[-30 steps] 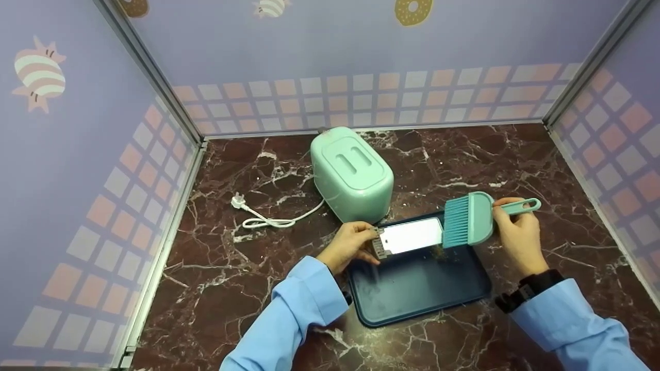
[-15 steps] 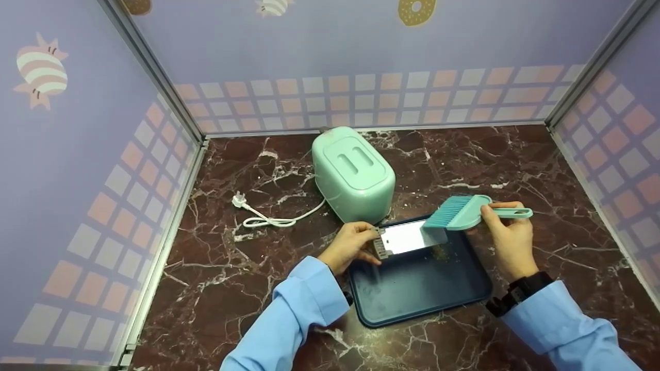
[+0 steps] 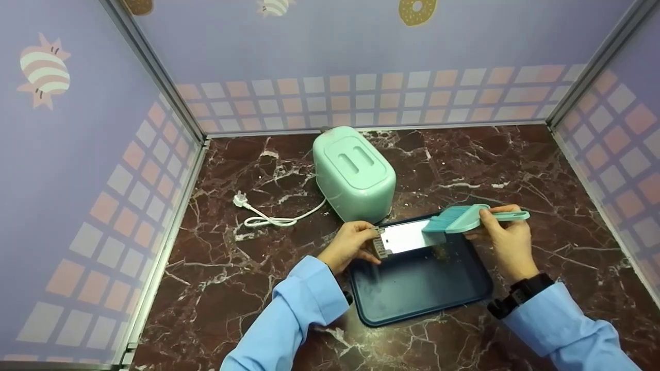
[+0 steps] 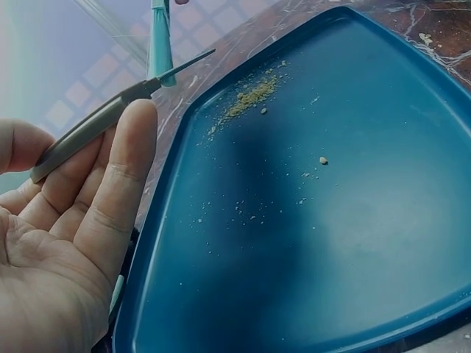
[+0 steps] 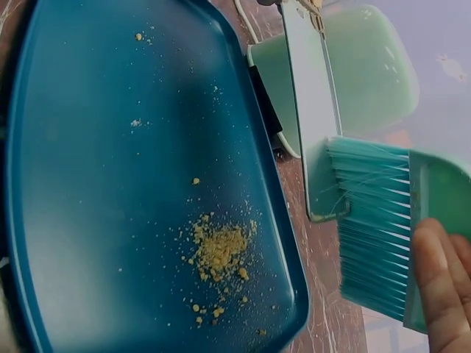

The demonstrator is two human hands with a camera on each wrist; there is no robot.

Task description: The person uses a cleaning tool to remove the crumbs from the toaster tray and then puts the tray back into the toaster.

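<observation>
In the head view my left hand [image 3: 350, 243] pinches the grey-brown end of a flat, shiny metal crumb tray [image 3: 403, 237]. It holds the plate raised above the dark blue serving tray [image 3: 412, 288]. My right hand [image 3: 508, 242] grips a mint-green hand brush [image 3: 466, 219] by its handle. The turquoise bristles [image 5: 372, 220] lie against the plate's far right end in the right wrist view. Yellowish crumbs [image 5: 219, 251] are heaped near one end of the serving tray, with finer bits scattered around. The left wrist view has the crumb tray [image 4: 96, 125] edge-on between thumb and fingers.
Behind the serving tray stands a mint-green toaster [image 3: 356, 170]. Its white cord and plug [image 3: 270, 221] lie to its left on the dark marbled table [image 3: 247, 293]. Patterned panels [image 3: 330, 98] enclose the back and both sides. Small specks dot the tabletop.
The brush has moved left and tilted, its bristles now lying over the crumb tray's right end. My right hand shifted left with it. My left hand and the crumb tray have stayed nearly still.
</observation>
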